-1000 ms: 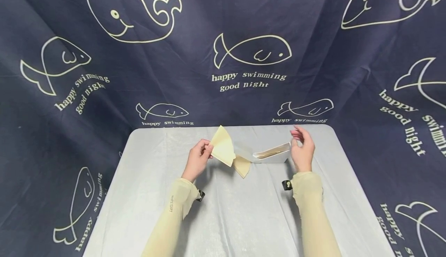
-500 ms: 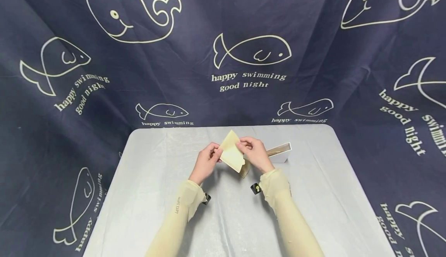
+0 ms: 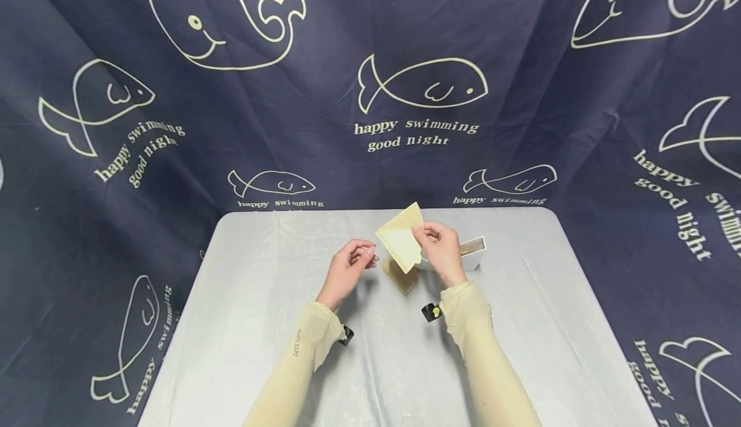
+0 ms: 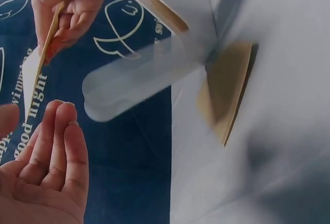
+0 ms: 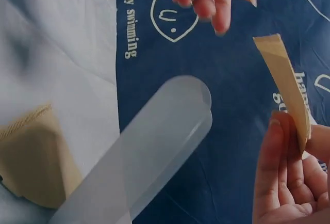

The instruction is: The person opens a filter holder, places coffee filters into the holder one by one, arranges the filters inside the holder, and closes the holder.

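My right hand [image 3: 444, 252] pinches a pale tan paper coffee filter [image 3: 401, 239] by its edge, raised above the table. In the right wrist view this coffee filter [image 5: 284, 82] appears nearly edge-on between thumb and fingers. Just left of it, my left hand [image 3: 346, 271] is apart from the paper, its fingers loosely extended and holding nothing; the left wrist view shows the palm of this hand [image 4: 54, 170]. Another coffee filter [image 3: 399, 278], with a crimped edge, lies on the table below. Behind my right hand stands a white box [image 3: 475, 260] with brown paper inside, partly hidden.
A translucent, round-ended plastic strip [image 4: 136, 79] extends from near the white box [image 4: 193, 7]. The pale grey table [image 3: 370, 363] ends at a dark blue curtain [image 3: 324, 112] printed with fish and whales.
The right hand came over from beside the box and took hold of the coffee filter from the left hand. The left hand let go, and the filter moved slightly right.
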`<state>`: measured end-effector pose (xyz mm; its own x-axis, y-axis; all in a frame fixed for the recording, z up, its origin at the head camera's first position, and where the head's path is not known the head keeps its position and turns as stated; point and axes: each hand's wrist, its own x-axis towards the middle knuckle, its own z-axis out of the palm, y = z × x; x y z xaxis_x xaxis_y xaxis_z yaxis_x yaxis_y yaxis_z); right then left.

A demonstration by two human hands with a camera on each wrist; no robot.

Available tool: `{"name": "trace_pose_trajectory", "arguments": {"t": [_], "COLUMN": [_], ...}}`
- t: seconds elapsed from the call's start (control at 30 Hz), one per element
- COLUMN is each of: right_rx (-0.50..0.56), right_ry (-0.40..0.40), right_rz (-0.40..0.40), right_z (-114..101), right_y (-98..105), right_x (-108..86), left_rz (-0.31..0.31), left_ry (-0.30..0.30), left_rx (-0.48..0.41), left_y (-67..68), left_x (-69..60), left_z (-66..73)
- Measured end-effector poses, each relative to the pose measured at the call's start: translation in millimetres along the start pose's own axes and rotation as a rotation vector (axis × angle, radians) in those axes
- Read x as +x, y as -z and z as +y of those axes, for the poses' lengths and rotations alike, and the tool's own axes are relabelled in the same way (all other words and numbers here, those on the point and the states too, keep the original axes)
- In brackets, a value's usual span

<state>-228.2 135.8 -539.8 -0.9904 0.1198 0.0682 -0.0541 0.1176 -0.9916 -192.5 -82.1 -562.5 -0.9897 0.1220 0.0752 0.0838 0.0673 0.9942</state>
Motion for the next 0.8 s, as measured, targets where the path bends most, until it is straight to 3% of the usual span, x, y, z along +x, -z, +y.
{"name": "trace_pose_trajectory", "arguments": {"t": [0.13, 0.3, 0.43, 0.63, 0.8], "right_rx": [-0.009, -0.005, 0.063, 0.219, 0.124], "right_ry": [0.012, 0.019, 0.01, 0.028, 0.001], "right_rz": [-0.012, -0.083, -0.087, -0.124, -0.219], "right_z": [2.0, 4.5, 3.6, -2.9, -2.0], "right_y": [-7.2, -17.6, -12.4, 3.1, 3.0], "right_x": [-3.4, -10.7, -7.3, 4.6, 3.2], "left_rz": [-0.024, 0.026, 0.038, -0.014, -0.064], "left_ry": [0.01, 0.03, 0.026, 0.039, 0.043], "left_rx": [-0.009, 0.029, 0.034, 0.074, 0.141], "left_y": [-9.4, -17.1, -17.0, -10.8, -7.1], "left_x": [-0.1, -1.9, -2.4, -2.2, -3.1], "left_z": [-1.8, -2.7, -2.1, -0.9, 2.1]}}
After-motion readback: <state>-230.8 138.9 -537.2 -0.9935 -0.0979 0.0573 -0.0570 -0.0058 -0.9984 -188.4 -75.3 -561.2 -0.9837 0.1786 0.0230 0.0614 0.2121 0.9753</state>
